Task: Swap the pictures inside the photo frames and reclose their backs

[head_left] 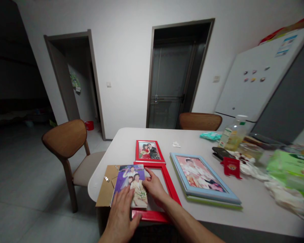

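A wedding photo print (135, 184) with a purple background lies between my hands, over a tan frame backing board (103, 194) with metal clips and partly over an empty red picture frame (172, 189). My left hand (120, 211) rests on the photo's lower left with its fingers stretched out, thumb apart near the red frame's bottom bar. My right hand (154, 187) grips the photo's right edge, thumb and forefinger at its upper right. Just beyond, a second red frame (150, 152) holds a couple's photo. The fingertips' undersides are hidden.
Right of my hands, a light blue picture frame (205, 179) lies on a green one. Further right are a red card (232, 167), a black phone-like object (220, 153), a bottle (234, 135), crumpled tissues and a green pack (291, 168). Wooden chairs (66, 138) stand at the white table.
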Tool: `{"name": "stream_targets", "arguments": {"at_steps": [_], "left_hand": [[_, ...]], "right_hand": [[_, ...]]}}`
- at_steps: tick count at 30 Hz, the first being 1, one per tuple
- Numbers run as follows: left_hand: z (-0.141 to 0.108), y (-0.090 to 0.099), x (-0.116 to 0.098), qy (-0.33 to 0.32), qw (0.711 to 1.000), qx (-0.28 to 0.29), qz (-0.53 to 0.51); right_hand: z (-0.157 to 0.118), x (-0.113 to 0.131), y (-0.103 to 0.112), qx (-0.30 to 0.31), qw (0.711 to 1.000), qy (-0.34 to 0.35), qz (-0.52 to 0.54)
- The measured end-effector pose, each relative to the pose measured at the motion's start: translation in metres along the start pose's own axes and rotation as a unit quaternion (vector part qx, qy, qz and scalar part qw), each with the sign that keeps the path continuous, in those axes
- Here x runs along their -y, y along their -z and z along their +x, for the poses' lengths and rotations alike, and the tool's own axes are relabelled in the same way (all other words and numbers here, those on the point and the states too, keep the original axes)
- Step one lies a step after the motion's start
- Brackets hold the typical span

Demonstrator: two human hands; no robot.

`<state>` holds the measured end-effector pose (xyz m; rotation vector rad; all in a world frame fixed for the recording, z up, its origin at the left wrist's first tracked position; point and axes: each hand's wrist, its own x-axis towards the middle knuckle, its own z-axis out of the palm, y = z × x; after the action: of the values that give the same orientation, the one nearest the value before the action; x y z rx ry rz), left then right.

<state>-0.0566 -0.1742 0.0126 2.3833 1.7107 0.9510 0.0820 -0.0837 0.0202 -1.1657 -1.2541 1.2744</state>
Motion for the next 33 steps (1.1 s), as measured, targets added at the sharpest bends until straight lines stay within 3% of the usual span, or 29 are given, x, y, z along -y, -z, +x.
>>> {"name": "stream_targets", "arguments": {"at_steps": [4,7,9,12,15,18,20,23,28,33], "left_hand": [[0.014,-0.003,-0.008,-0.027,0.999,-0.027,-0.017],[0.028,0.006,-0.014,-0.039,0.990,-0.084,-0.103],[0.035,0.014,-0.020,0.001,0.974,-0.124,-0.189],[0.041,0.021,-0.034,0.110,0.920,-0.185,-0.329],[0.043,0.015,-0.049,0.188,0.836,-0.203,-0.473],[0.045,0.005,-0.055,0.221,0.770,-0.164,-0.576],[0.045,0.002,-0.052,0.220,0.759,-0.142,-0.595],[0.041,0.005,-0.040,0.212,0.803,-0.120,-0.544],[0.028,0.009,-0.030,0.160,0.931,-0.035,-0.325],[0.019,-0.001,-0.033,0.085,0.975,0.069,-0.191]], "right_hand": [[-0.010,0.031,-0.012,0.012,0.990,0.029,0.138],[-0.022,0.059,-0.012,0.024,0.983,0.070,0.167],[-0.027,0.066,-0.008,0.016,0.986,0.072,0.151],[-0.028,0.055,0.004,-0.040,0.994,-0.004,0.104],[-0.026,0.034,0.016,-0.049,0.984,-0.097,0.144],[-0.025,0.026,0.028,-0.027,0.970,-0.064,0.231],[-0.023,0.029,0.038,-0.038,0.968,-0.038,0.244],[-0.018,0.031,0.056,-0.052,0.977,-0.061,0.198],[-0.007,0.020,0.077,-0.061,0.995,-0.062,0.058],[0.004,0.013,0.074,-0.065,0.996,-0.026,-0.048]]}}
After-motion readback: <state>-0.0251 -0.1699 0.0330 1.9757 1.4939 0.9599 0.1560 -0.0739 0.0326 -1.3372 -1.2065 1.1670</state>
